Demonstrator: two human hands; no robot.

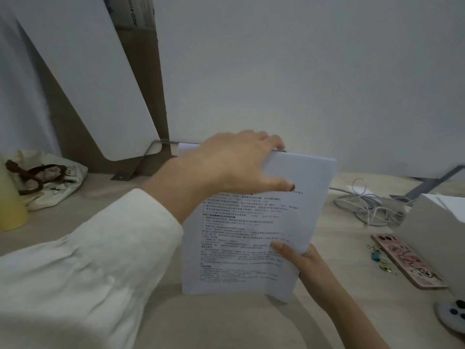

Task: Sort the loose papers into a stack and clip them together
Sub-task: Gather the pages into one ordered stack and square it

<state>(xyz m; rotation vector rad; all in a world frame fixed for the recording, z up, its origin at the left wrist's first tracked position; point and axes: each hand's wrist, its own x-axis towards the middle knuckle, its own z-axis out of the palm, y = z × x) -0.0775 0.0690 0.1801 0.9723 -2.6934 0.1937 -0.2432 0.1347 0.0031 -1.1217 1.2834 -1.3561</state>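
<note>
White printed papers (254, 222) are being held upright as one stack at the centre of the beige table (226, 323). At 12 o'clock of the stack, the left hand (234, 162) is closing over its top edge, thumb in front. At 5 o'clock, the right hand (302, 263) is pinching its lower right edge. Small binder clips (377, 255) are lying at 3 o'clock, just beside a pink phone (407, 260).

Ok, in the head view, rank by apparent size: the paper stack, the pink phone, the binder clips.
1. Paper stack, largest, though held nearer the camera.
2. Pink phone on the table.
3. Binder clips beside the phone, smallest.
</note>
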